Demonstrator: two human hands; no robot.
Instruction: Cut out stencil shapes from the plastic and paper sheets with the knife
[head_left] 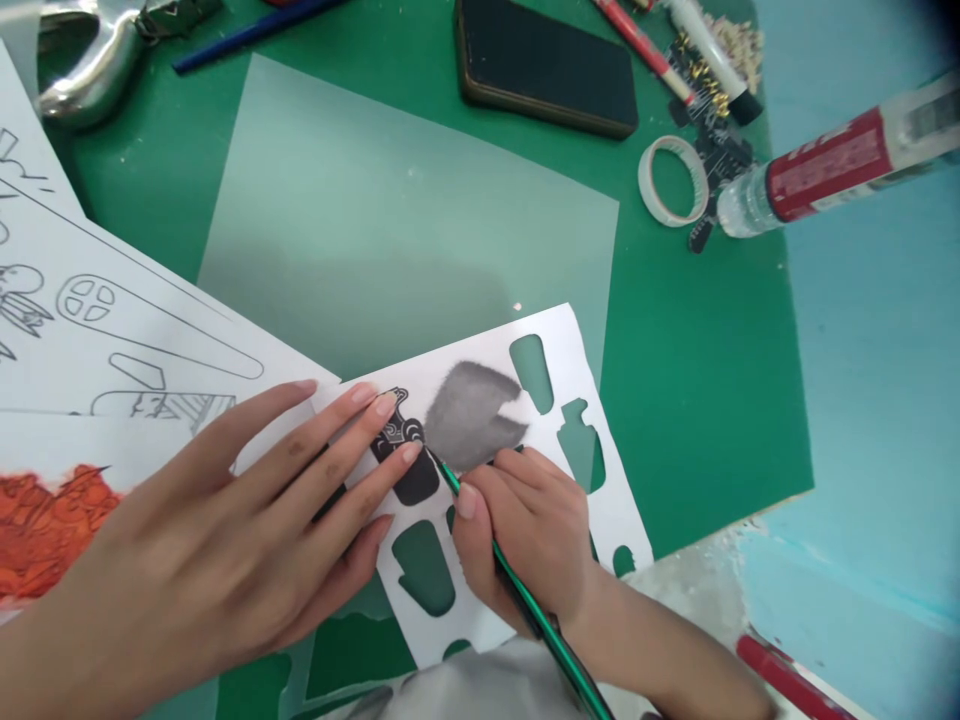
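Observation:
My left hand lies flat with fingers stretched out, pressing a white sheet with cut-out holes onto the green cutting mat. Its fingertips rest beside a small black printed figure on that sheet. My right hand is closed on a green pencil, whose tip touches the sheet at the edge of a grey shaded shape next to the black figure.
A pale translucent sheet lies on the mat under the work. Line-drawing pages and an orange print sit at left. A black phone, tape roll, glue bottle, pens and a metal tool lie along the top.

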